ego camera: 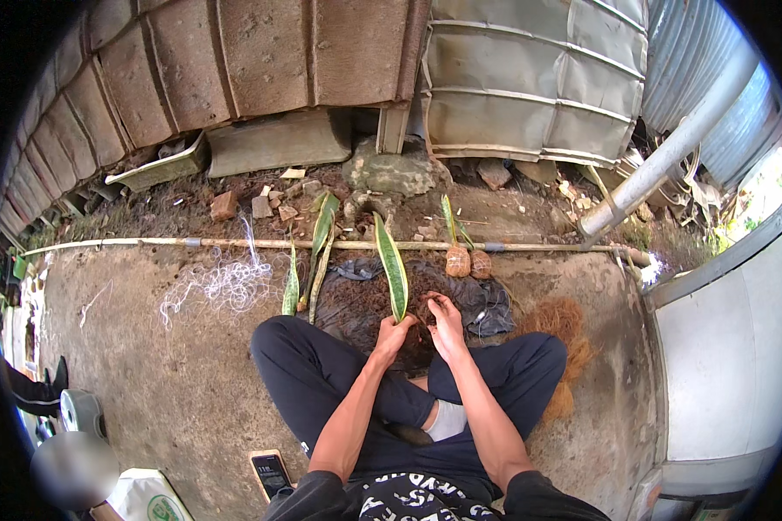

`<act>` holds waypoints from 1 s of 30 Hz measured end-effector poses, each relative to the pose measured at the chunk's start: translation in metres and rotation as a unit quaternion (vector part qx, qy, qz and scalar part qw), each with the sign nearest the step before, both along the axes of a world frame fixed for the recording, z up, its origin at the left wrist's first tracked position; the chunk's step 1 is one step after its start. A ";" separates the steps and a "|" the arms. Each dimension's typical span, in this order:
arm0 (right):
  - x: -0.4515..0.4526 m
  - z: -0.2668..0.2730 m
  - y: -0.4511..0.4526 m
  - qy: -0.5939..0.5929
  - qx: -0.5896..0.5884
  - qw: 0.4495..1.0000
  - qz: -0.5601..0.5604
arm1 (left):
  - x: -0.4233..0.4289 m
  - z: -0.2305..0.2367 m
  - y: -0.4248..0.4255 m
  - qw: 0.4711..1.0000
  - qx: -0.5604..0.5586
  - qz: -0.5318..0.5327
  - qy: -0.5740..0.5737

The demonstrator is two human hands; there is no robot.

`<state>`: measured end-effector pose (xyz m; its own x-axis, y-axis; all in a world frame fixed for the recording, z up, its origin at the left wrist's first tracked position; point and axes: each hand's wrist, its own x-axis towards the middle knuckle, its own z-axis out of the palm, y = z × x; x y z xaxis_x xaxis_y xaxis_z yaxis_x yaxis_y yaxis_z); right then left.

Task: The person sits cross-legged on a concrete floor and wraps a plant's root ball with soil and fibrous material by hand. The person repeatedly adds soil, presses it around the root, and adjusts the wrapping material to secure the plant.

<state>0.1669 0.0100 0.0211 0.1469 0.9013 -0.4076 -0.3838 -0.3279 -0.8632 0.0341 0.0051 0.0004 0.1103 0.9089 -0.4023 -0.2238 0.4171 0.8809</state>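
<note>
My left hand (394, 337) grips the base of a snake plant leaf (391, 267), green with pale yellow edges, which points away from me. Beside it, my right hand (448, 329) has curled, soil-marked fingers close to the leaf's lower end; whether soil is held in them is unclear. Beneath both hands, loose brown soil or coir (358, 296) covers a black plastic sheet (335, 319). To the left lie more snake plant cuttings (322, 228). Beyond the sheet stand two wrapped root balls, one (457, 260) bound with thread and the other (481, 264) beside it, with leaves rising above them.
Tangled white string (225, 286) lies on the concrete at left. Coconut fibre (560, 332) sits by my right knee. A long pipe (267, 243) crosses in front. A phone (270, 475) rests near my left hip. Another person's leg (36, 391) shows at far left.
</note>
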 end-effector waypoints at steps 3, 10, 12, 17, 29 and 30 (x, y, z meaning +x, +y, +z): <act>0.001 -0.002 -0.003 0.052 0.017 0.998 -0.016 | -0.004 -0.015 0.004 0.990 -0.049 0.057 -0.115; 0.010 -0.008 -0.004 0.128 0.051 0.990 -0.034 | -0.010 -0.024 0.006 0.977 -0.030 0.137 -0.162; 0.012 -0.009 -0.004 0.106 0.052 0.991 -0.054 | 0.000 0.005 -0.001 0.999 -0.014 0.041 -0.023; 0.008 -0.005 -0.002 0.124 0.045 0.989 -0.067 | 0.005 0.008 -0.004 0.987 -0.050 -0.135 0.078; 0.009 0.008 -0.001 0.134 0.068 0.984 -0.092 | -0.005 -0.022 0.004 0.964 -0.003 0.151 -0.221; 0.009 0.008 -0.001 0.129 0.067 0.985 -0.089 | -0.009 -0.022 0.006 0.962 -0.010 0.167 -0.217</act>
<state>0.1764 0.0086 0.0287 0.2153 0.9188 -0.3309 -0.6369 -0.1247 -0.7608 0.0246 0.0110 -0.0220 -0.0246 0.9156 -0.4013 -0.6929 0.2737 0.6671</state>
